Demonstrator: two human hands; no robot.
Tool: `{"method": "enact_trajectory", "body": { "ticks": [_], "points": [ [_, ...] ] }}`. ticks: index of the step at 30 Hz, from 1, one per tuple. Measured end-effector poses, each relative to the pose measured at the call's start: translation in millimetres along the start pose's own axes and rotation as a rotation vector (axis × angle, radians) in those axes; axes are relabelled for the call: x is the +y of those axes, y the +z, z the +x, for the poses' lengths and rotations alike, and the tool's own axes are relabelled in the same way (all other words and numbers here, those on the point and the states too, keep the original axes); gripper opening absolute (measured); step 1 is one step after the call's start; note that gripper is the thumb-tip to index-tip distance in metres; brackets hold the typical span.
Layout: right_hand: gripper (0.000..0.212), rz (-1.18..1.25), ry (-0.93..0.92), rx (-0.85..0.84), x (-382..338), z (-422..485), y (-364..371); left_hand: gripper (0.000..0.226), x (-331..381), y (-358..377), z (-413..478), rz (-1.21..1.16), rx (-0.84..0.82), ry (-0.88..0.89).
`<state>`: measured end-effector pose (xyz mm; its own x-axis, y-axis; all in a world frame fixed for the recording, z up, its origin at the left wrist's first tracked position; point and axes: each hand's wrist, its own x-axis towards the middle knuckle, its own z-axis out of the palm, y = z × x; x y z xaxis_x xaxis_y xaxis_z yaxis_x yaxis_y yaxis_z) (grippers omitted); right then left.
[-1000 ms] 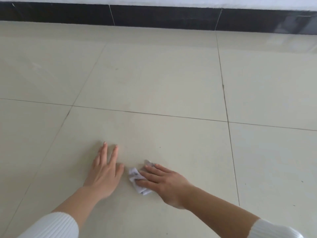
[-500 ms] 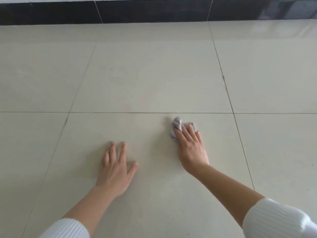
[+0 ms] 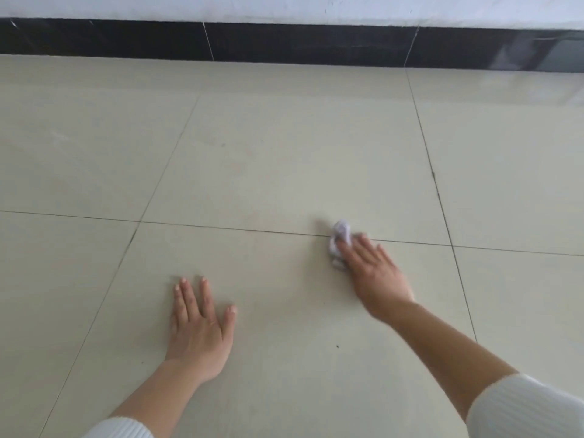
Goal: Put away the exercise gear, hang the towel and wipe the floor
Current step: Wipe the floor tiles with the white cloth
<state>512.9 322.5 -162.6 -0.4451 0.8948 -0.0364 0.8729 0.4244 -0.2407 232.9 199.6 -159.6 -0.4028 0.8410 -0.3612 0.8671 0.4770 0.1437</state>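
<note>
Step in hand: wiping the floor; no exercise gear or towel is in view, so the other parts of the task cannot be judged from here.

Cloth: a small, pale, crumpled cloth lies on the floor, right of centre, straddling the grout line that runs left to right between the near and far tiles.

Right hand: the right hand is flat on top of the cloth, fingers stretched out and pressing down, not curled around it. Only the far end of the cloth shows past the fingertips; the rest is hidden under the hand. The hand is a little blurred.

Left hand: the left hand is spread palm-down on the near tile, left of the cloth and well apart from it, grasping nothing. It looks like a prop for body weight.

How the cloth handles: judging by the creases, it is soft, light and limp, with no stiffness of its own. It probably bunches or rolls under a push and may slip out from under flat fingers on this glossy tile.

Where to hold: pressing through the middle of the wad with the whole palm seems best; pinching a loose edge would likely just drag it out flat.

Floor: smooth, shiny, pale tiles; a few dark specks lie near the hands.

Far edge: a dark skirting strip runs along the wall.
</note>
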Motion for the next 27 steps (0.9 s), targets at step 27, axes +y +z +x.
{"method": "enact_trajectory", "body": {
  "ticks": [27],
  "points": [
    [0.080,0.143,0.269,-0.016,-6,-20,-15,0.081,-2,-19,10,0.064,-0.215,-0.012]
  ]
}}
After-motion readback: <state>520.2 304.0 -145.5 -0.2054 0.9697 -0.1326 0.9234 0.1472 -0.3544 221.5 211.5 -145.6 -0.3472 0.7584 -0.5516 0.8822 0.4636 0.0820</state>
